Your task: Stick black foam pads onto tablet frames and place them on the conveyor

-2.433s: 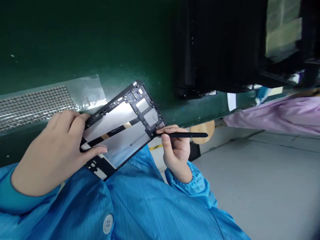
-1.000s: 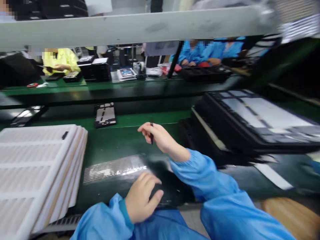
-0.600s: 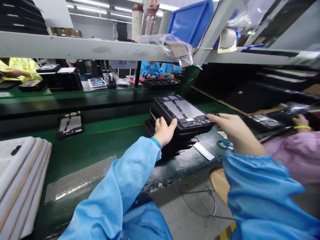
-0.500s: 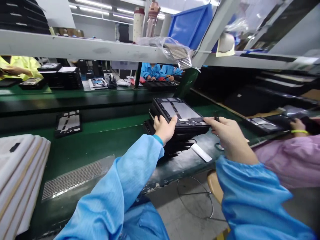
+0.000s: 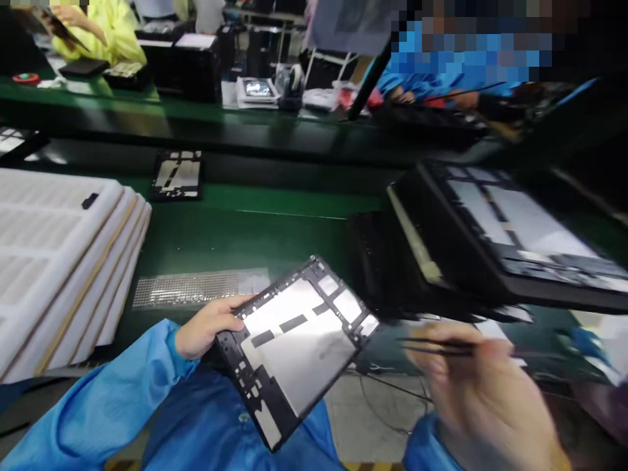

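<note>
My left hand (image 5: 209,327) grips one edge of a tablet frame (image 5: 304,347), black with silver plates, thumb on top. The frame is tilted in front of my body, above the near edge of the bench. My right hand (image 5: 483,386) is closed around dark tweezers (image 5: 439,345), whose tips point left toward the frame without touching it. Behind my right hand stands a stack of similar black tablet frames (image 5: 524,222), the top one showing silver plates. Another such frame (image 5: 176,175) lies alone at the back of the bench.
White foam trays (image 5: 59,261) are piled at the left. A sheet of small silvery pieces (image 5: 189,290) lies on the green bench (image 5: 275,239). Across the bench are a tape dispenser (image 5: 290,82), a person in yellow (image 5: 115,33) and people in blue (image 5: 461,59).
Both hands have left the stack. My left hand has brought a tablet frame toward my body, and my right hand has drawn back with the tweezers. The view has turned left and down.
</note>
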Demonstrator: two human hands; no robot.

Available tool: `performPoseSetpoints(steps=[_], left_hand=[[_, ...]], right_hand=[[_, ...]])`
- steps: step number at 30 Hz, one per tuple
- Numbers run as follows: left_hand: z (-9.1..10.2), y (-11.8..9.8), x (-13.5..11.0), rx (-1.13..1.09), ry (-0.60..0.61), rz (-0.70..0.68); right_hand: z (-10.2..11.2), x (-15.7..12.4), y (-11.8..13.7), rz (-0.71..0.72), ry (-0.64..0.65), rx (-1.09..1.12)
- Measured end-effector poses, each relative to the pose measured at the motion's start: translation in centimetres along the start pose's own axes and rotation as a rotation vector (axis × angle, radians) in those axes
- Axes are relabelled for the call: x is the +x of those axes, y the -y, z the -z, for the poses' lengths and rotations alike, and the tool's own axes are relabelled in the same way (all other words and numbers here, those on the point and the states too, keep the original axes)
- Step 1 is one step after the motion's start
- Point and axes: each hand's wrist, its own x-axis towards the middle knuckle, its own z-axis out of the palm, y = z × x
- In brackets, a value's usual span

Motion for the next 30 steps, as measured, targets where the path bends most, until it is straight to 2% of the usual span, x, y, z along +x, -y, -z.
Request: performPoseSetpoints(steps=[2, 5, 8, 10, 12, 14, 17, 21, 26, 28, 30], left_hand=[[0.9, 1.6, -1.3, 0.16, -0.002, 0.01], [2.6, 1.9, -1.7, 0.449, -0.061, 0.0], [5.4, 1.5, 0.1, 0.719, -0.12, -0.007], [7.4, 2.0, 2.1, 0.836, -0.064, -0.007], [8.8, 3.2, 4.0, 0.917, 0.027, -0.012], [9.5, 4.5, 5.2, 0.978, 0.093, -0.023], [9.6, 5.3, 5.7, 1.042, 0.134, -0.036], [9.3, 4.9, 5.6, 1.079, 0.169, -0.038], [9.3, 4.3, 5.8, 1.139, 0.191, -0.009], [9.1, 4.2, 5.8, 1.176, 0.199, 0.028], [8.9, 4.1, 5.8, 1.206, 0.202, 0.05]], right_hand=[[-4.5, 1.7, -0.9, -0.115, 0.144, 0.091], [-10.7, 4.3, -1.9, -0.243, 0.404, 0.122], [-16.0, 7.3, -3.9, -0.195, 0.583, 0.018], [-18.9, 9.3, -6.1, -0.116, 0.679, -0.078], [-21.0, 11.0, -8.4, -0.065, 0.776, -0.163], [-22.1, 12.0, -10.1, -0.036, 0.859, -0.232], [-22.1, 12.3, -11.1, -0.028, 0.909, -0.274], [-21.5, 11.8, -10.9, -0.043, 0.868, -0.24], [-21.9, 12.7, -11.1, 0.037, 0.893, -0.317], [-21.7, 12.9, -10.6, -0.006, 0.9, -0.261], [-20.9, 12.0, -9.5, -0.083, 0.839, -0.172]])
